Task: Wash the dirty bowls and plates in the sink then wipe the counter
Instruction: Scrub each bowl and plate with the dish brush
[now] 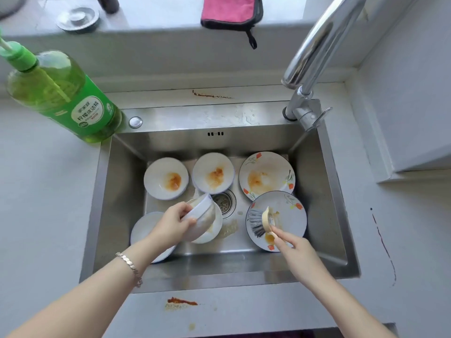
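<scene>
Down in the head view, a round metal drain strainer (224, 202) sits in the floor of a rectangular stainless-steel sink (117, 215). Just left of the drain, the left hand (173, 224) grips a white bowl with a blue rim (205, 215), fingers curled round its wall, and holds it tilted on its side. Right of the drain, the right hand (296, 250) clasps the handle of a cream dish brush with grey bristles (262, 222). The brush head is over a round dark-rimmed plate with orange flowers (290, 215); whether the bristles touch it I cannot tell. Behind and right of the drain lies a second floral plate (266, 176), overlapped by the dark-rimmed one. Behind the drain lie 2 small white dishes with orange stains (166, 178). Left and nearer, a plain white plate (144, 230) shows under the left wrist. Far behind-left of the drain stands a green dish-soap bottle (73, 98) on the grey counter (44, 191). Nearer than the drain, a red-orange sauce smear (181, 301) marks the counter's front strip.
</scene>
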